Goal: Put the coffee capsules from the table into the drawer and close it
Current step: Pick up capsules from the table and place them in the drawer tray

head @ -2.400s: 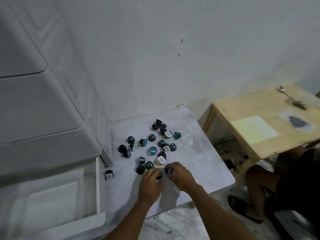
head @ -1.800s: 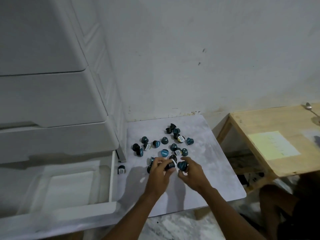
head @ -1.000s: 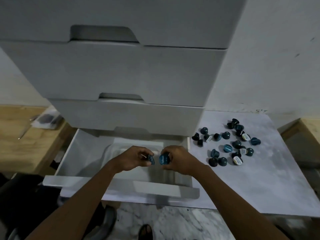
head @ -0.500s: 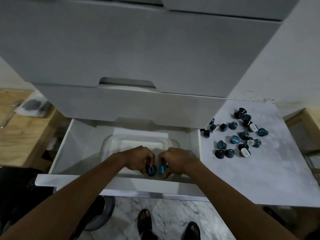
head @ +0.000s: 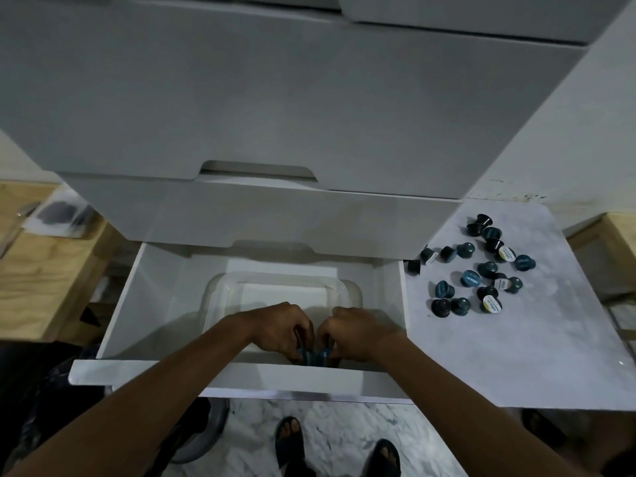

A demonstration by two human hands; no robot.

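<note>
The white bottom drawer (head: 113, 315) stands pulled out, with a clear plastic container (head: 220, 287) inside it. Both hands reach down into the drawer's front part. My left hand (head: 278, 330) grips blue coffee capsules (head: 305, 355), and my right hand (head: 358, 333) grips blue capsules (head: 325, 354) right beside them. The held capsules sit low, just behind the drawer's front panel (head: 172, 373). Several dark and blue loose capsules (head: 469, 278) lie scattered on the marble table (head: 533, 356) to the right.
Two closed white drawers (head: 275, 98) rise above the open one. A wooden table (head: 38, 270) with a plastic bag stands at the left, another wooden edge (head: 619, 235) at the far right. My sandalled feet (head: 292, 442) stand on the marble floor below.
Both hands gathered capsules on the table, carried them left over the open drawer, and have now lowered them further toward the drawer's front.
</note>
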